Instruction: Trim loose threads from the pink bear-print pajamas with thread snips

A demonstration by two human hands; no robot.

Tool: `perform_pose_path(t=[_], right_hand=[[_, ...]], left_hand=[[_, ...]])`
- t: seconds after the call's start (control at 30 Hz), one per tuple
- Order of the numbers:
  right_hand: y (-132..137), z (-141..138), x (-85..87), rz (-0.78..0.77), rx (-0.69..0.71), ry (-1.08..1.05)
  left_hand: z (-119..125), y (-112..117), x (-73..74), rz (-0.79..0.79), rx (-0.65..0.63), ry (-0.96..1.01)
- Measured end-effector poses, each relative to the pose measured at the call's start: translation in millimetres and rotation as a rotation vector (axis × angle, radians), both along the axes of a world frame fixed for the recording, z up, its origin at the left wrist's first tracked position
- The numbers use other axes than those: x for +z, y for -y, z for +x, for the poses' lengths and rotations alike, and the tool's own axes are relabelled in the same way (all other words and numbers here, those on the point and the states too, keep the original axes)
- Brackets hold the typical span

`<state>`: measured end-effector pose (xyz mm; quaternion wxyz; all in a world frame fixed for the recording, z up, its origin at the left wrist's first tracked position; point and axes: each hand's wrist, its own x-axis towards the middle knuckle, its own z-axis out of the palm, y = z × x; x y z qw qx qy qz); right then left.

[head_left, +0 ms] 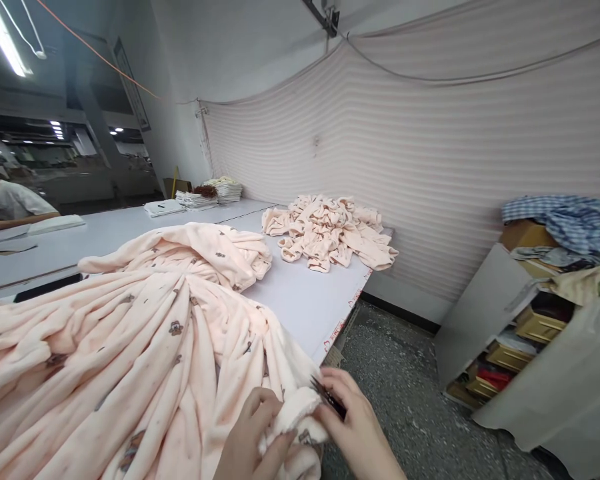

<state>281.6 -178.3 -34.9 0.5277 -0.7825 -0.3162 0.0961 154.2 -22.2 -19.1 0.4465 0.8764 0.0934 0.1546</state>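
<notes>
A large pale pink plush garment [175, 333] with small brown printed figures lies in loose folds over the near part of the table. At its right end, my left hand [257, 433] is closed on a rolled, whitish edge, which looks like a cuff or hem. My right hand [355, 420] sits just to the right of that edge, closed round small dark thread snips [330, 400]. Their pointed tips face up and left, close against the fabric. Whether the blades are apart cannot be made out.
A heap of similar pink pieces [330, 230] rests farther back on the white table [300, 293]. Stacks of folded cloth [205, 195] stand at the back left. On the right is a shelf unit [480, 327] with drawers and draped cloths. A person [15, 200] is at the far left.
</notes>
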Motion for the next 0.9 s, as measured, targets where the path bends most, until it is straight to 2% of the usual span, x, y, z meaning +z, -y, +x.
perform_pose_path(t=[0.1,0.23,0.33,0.43,0.57,0.67,0.77,0.83,0.9], right_hand=[[-5,-11,-0.5,-0.005,0.003,0.089],[4,-35,-9.8,0.076,-0.134,0.51],[15,-49,-16.4,0.032,-0.223,0.808],[23,-61,-20.4,-0.004,-0.207,0.89],[32,-79,-14.1,-0.1,-0.147,0.81],[43,-88,0.9,-0.226,0.003,0.462],[53,-91,19.1,-0.192,0.157,0.167],[56,-94,29.2,-0.138,0.211,0.108],[55,-99,35.2,-0.168,0.242,0.111]], left_hand=[[-14,-4,-5.9,0.092,0.042,0.139],[-27,-1,-17.6,0.088,0.035,0.252],[-32,9,-24.4,0.083,-0.023,0.25],[-38,18,-27.0,0.178,-0.121,0.331],[-52,21,-28.0,0.244,-0.052,0.497],[-63,18,-29.9,0.342,-0.074,0.528],[-71,14,-32.2,0.426,-0.092,0.55],[-74,13,-33.2,0.458,-0.1,0.576],[-75,13,-33.3,0.473,-0.105,0.6]])
